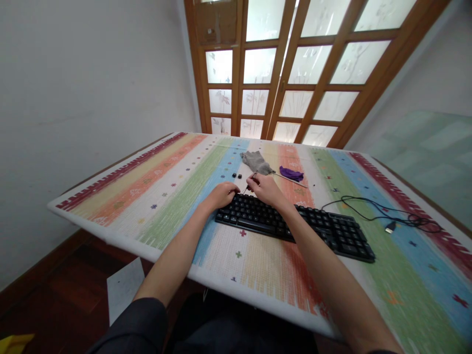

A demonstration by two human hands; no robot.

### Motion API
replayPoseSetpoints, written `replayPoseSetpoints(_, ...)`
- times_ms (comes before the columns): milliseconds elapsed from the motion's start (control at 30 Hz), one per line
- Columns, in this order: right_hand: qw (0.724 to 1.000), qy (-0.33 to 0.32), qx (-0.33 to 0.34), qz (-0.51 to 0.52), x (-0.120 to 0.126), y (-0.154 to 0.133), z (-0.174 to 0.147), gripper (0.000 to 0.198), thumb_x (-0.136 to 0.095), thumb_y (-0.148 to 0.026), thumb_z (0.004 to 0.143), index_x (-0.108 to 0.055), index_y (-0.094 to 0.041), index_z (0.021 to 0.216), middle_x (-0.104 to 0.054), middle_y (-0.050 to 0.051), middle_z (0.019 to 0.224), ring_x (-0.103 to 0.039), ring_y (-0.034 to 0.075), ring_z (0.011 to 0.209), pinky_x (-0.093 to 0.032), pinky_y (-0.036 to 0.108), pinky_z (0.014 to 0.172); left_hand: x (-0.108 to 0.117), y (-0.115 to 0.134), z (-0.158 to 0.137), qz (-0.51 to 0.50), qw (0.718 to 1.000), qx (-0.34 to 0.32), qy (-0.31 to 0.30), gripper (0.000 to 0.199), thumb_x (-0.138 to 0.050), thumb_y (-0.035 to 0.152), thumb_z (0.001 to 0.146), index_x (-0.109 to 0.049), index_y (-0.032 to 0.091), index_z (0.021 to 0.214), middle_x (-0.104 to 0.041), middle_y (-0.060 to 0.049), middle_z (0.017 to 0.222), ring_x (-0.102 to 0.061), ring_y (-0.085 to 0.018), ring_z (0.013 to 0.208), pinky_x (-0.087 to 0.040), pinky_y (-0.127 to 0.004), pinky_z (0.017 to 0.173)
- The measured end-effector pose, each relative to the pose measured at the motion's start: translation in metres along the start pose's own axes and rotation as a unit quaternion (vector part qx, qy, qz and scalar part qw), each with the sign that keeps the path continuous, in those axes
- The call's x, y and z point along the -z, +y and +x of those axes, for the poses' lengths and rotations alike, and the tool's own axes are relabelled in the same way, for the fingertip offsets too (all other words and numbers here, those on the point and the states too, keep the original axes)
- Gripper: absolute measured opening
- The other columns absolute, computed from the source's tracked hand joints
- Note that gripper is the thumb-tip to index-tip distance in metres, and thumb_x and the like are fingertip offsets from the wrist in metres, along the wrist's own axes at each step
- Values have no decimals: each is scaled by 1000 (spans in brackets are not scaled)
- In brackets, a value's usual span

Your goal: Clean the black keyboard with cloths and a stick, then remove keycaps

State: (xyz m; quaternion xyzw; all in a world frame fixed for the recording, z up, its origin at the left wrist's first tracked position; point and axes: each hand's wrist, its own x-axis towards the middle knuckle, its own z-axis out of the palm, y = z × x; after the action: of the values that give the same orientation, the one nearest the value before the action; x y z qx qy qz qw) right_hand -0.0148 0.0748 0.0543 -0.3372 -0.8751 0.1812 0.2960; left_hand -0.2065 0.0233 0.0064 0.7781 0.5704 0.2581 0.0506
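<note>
A black keyboard [254,215] lies on the striped tablecloth in front of me. My left hand [223,193] is at its upper left corner, with the fingers curled in against the edge. My right hand [264,188] is closed in a pinch on a thin metal tool [245,188], whose tip points down at the keyboard's top row near my left fingertips. The tool's exact kind is too small to tell. Just beyond the hands sit two loose black keycaps [239,176]. What the tip touches cannot be made out.
A grey cloth [255,161] lies behind my right hand, with a thin stick [295,182] beside it and a purple cloth [291,173] to the right. The keyboard's coiled cable [379,204] and its USB plug [390,227] rest on the right side of the tablecloth [162,206].
</note>
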Motion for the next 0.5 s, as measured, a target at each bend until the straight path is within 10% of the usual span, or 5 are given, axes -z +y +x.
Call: replayPoseSetpoints(500,992,63,-49,99,-24,2,-16,14,-52,-22,92,-62,-18,84,-72,5,73,-67,19,68,-48,28,71,1,6,-1,4,1000,0,-4,30,-48,8,84,-73,18,97,-74,-6,99,-66,-21,97,-51,-35,93)
